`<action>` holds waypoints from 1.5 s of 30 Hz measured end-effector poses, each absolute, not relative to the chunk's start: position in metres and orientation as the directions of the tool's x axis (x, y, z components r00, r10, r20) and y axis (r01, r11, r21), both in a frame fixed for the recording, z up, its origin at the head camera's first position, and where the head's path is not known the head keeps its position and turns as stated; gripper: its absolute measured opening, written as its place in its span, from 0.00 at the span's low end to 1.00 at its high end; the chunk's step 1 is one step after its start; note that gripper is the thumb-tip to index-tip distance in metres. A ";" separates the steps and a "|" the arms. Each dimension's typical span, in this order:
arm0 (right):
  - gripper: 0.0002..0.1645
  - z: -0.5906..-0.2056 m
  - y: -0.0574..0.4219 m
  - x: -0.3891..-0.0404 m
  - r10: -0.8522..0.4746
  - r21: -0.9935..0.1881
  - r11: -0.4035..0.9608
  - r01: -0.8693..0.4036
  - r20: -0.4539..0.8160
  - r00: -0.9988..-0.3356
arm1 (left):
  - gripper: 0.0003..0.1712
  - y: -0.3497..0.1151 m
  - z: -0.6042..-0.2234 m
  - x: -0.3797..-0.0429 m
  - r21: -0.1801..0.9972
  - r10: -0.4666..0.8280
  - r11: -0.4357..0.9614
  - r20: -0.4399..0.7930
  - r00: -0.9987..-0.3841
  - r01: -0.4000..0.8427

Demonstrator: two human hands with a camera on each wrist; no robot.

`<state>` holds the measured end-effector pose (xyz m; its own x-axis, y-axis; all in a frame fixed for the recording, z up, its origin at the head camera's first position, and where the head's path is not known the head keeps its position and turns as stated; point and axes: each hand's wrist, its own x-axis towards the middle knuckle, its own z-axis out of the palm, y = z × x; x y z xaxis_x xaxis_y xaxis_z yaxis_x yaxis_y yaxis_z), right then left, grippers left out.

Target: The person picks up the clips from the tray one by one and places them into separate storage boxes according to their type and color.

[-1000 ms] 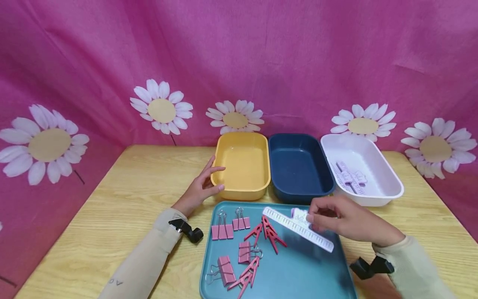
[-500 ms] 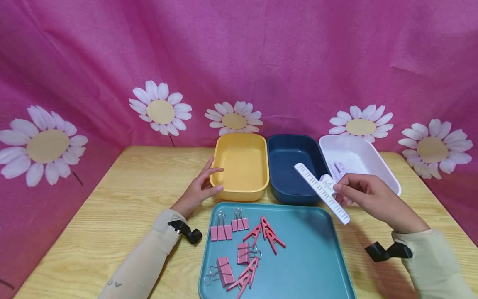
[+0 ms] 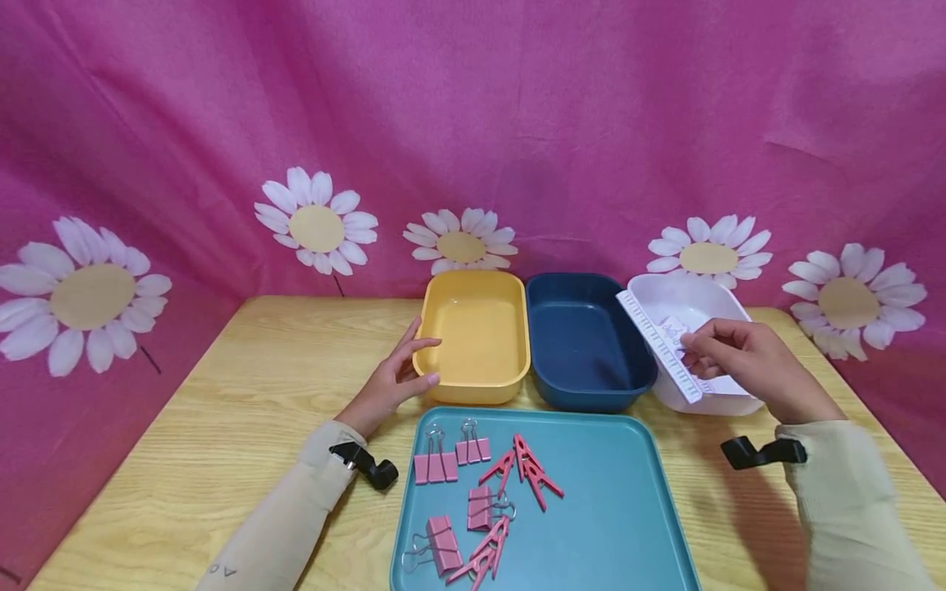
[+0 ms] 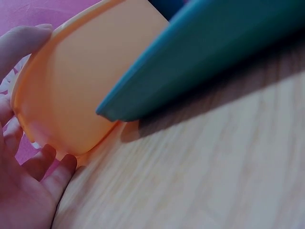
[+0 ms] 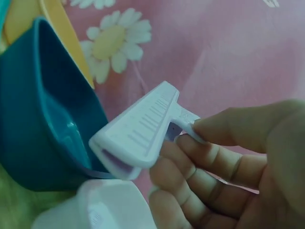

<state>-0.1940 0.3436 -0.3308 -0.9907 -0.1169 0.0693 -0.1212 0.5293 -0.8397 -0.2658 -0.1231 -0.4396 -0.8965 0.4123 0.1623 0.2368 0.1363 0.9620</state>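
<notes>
My right hand pinches a long white bag clip with a piano-key pattern by its handle, thumb against the fingers. The clip slants over the left rim of the white bin. In the right wrist view the bag clip shows its wide jaw close up, near the navy bin. Other purple-white clips inside the white bin are mostly hidden behind it. My left hand rests at the left side of the yellow bin, fingers spread and touching its rim; the left wrist view shows the fingers along its wall.
A teal tray lies in front of the bins. On its left part are several pink binder clips and red clothespins. The navy bin stands between the yellow and white bins, with a pink flowered cloth behind.
My right hand has carried the bag clip from above the tray, up and right, to the white bin. The left hand has stayed at the yellow bin.
</notes>
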 end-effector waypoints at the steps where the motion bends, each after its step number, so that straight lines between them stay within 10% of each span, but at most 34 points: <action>1: 0.20 -0.331 0.347 -0.196 -0.104 -0.848 0.517 -0.114 0.070 -0.992 | 0.29 -0.123 -0.439 -0.266 0.962 0.412 0.136 0.163 -0.896 0.237; 45: 0.32 -0.355 0.395 -0.213 0.363 -0.806 0.559 0.195 0.026 -0.931 | 0.30 -0.123 -0.435 -0.263 0.966 0.425 0.122 0.156 -0.892 0.227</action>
